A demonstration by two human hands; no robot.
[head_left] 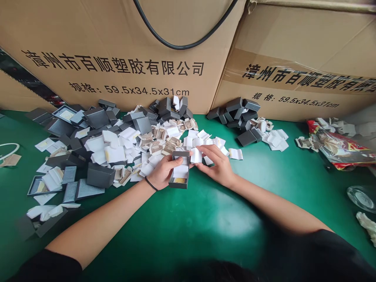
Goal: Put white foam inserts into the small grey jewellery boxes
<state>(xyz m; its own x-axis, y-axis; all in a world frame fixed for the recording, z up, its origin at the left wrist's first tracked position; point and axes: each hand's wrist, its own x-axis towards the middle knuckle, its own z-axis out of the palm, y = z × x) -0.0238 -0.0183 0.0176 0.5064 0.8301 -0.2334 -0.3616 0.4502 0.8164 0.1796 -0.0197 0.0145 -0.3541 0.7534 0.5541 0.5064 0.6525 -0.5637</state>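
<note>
My left hand [160, 172] is closed around a small dark grey box [179, 182], its thumb over the near rim. The box is uncovered, and white paper and a yellowish patch show inside it. Just to its right, my right hand [217, 164] pinches a small folded white card [196, 156] between thumb and fingers. Behind both hands lie loose white cards [114, 154] and folded brownish cardboard inserts [160, 135] in a heap.
Dark boxes and lids [96, 117] pile up at the left, with a smaller pile [237, 113] at right back. Large cartons [132, 47] wall off the green table [205, 227]. A red plastic bag [343, 147] and a glass dish [362, 197] stand at the right.
</note>
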